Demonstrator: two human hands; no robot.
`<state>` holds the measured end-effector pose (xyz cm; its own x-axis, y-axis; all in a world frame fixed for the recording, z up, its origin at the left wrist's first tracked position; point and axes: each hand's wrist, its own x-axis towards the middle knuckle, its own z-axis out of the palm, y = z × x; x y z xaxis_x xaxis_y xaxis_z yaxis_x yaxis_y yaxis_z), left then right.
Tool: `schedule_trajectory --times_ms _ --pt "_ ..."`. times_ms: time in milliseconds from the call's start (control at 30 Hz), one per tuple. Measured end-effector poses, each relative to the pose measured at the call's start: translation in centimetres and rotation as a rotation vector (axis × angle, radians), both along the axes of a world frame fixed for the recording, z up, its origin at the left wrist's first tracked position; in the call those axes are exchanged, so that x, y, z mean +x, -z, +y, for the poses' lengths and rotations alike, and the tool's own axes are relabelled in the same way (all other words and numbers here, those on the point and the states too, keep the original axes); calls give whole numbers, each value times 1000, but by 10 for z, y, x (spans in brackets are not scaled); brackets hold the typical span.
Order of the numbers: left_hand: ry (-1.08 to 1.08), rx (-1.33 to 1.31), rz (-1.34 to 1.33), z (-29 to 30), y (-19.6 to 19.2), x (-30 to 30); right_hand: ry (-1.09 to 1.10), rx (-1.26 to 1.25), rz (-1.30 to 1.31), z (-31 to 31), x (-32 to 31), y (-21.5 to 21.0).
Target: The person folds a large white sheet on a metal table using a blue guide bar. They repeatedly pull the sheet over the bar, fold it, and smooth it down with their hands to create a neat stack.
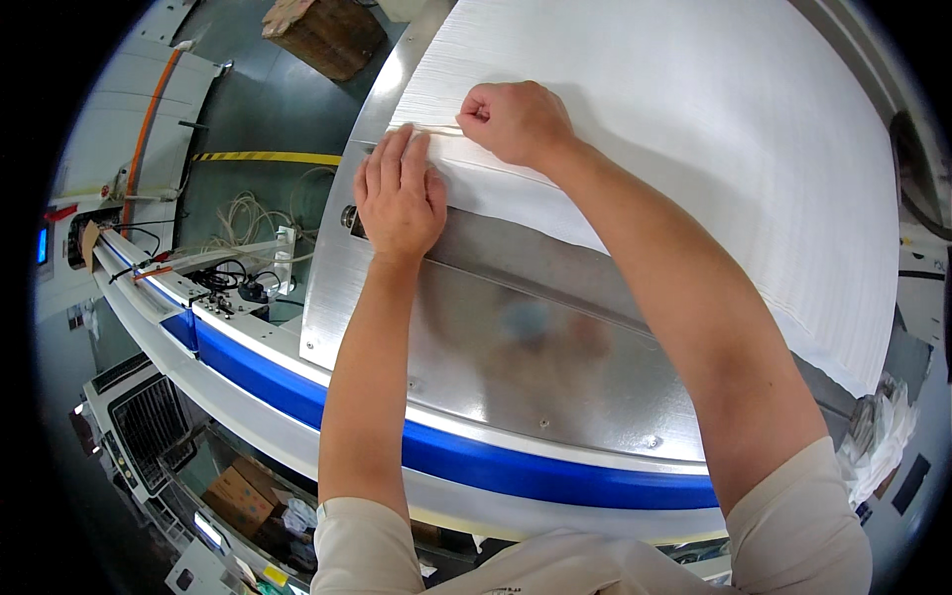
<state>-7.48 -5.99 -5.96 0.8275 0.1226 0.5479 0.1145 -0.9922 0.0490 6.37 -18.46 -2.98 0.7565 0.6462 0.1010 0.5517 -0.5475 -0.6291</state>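
A thick pile of thin white sheet material (734, 109), paper or cloth, covers most of the metal table. My left hand (399, 198) lies palm down at the pile's left front corner, fingers stretched out flat, fingertips touching its edge. To the right, my right hand (516, 121) is closed, resting on top of the pile with its fingers curled under. A narrow raised fold (439, 130) runs between the fingertips of the left hand and the right fist. What the right fingers grip is hidden.
The shiny metal table (535, 377) has a blue-striped rail (565, 481) along its near side. Coiled cables (243, 220) lie on the floor at left, near yellow-black tape (268, 157). A worn brown block (325, 35) stands beyond. Crumpled white material (878, 431) hangs at right.
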Motion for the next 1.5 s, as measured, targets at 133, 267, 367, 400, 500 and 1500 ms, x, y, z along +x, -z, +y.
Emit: schedule_trajectory --times_ms 133,267,367,400,500,1500 --pt "-1 -44 -13 -2 1 -2 4 -14 3 -1 2 0" --pt "-2 -60 -27 -3 0 -7 -6 -5 31 0 5 1" --pt "-5 -69 -25 -1 0 -13 -6 -26 49 2 4 0" --pt "-9 -72 -17 -2 -1 -16 -7 -17 53 2 3 0" --pt "-11 -80 -6 -5 -2 -19 1 0 64 -2 4 1" --pt "297 116 387 23 -51 -26 194 -191 -51 -136 -90 -20"
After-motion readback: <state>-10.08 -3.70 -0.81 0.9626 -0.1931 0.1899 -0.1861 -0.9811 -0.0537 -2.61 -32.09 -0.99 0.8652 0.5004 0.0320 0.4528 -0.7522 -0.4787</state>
